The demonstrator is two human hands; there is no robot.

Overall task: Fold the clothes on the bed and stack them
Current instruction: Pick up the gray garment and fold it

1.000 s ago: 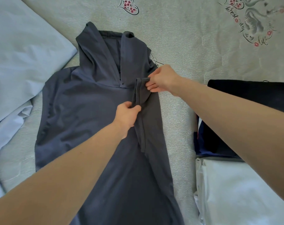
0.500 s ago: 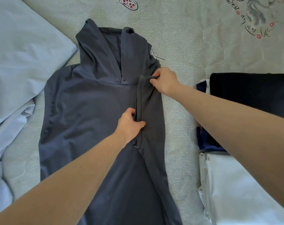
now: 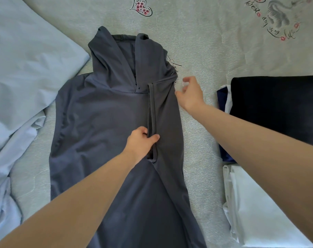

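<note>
The task looks partly done. On the right of the bed (image 3: pixel 196 42) sits a stack of already folded clothes: a black folded piece (image 3: pixel 277 108) on top of navy and white layers, with a white folded piece (image 3: pixel 263 212) just in front of it. The grey hooded garment (image 3: pixel 102 133) lies flat in the middle of the bed, hood away from the person, and is only at its first fold — its right side has been turned inward over the body, leaving a long folded strip (image 3: pixel 167 122) down the right edge. The left hand (image 3: pixel 140 142) pinches the inner edge of that strip between thumb and fingers and holds it against the garment, while the right hand (image 3: pixel 189 94) hovers just beside the shoulder end of the strip, fingers spread and grasping nothing. By my reading, the left side, the hood and the lengthwise folds are all yet to come, and then the move onto the stack. A heap of pale blue fabric (image 3: pixel 26 77) lies loose at the left (clothing or bedding, I cannot tell), so more folding may remain.
</note>
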